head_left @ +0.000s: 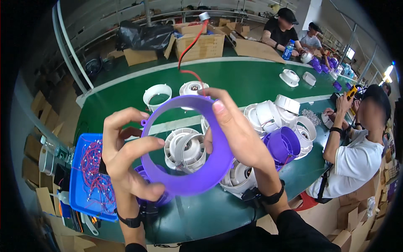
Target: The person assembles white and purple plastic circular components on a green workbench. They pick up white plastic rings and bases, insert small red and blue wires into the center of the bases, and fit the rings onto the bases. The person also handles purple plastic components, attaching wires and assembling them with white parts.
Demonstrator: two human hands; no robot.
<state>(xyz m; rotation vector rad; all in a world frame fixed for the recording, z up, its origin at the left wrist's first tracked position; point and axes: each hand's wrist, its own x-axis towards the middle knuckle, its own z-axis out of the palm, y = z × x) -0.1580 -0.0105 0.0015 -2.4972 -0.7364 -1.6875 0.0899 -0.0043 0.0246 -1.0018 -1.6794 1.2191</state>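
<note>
The purple plastic ring (189,176) is being held up between both hands above the green tabletop (252,80), its round opening facing the camera, so its axis is running toward the viewer rather than along the tabletop. It is a smooth, matte, wide band with a small tab at its upper left edge.

At the far left a blue tray (79,197) is lying on the tabletop, holding red-wired small parts. Just right of it, the left hand (121,155) is closing its grip on the ring's left side, thumb across the inner face and fingers curled behind the outer wall. Through the opening a white ribbed fan housing (184,149) is showing, lying on the tabletop. The right hand (239,134) is gripping the ring's upper right rim, fingertips pressing over the top edge and thumb inside.

Further right, a cluster of white round housings (273,113) and a purple cup-shaped housing (283,145) are sitting close together. At the right edge a person in a white shirt (357,164) is sitting at the tabletop.
</note>
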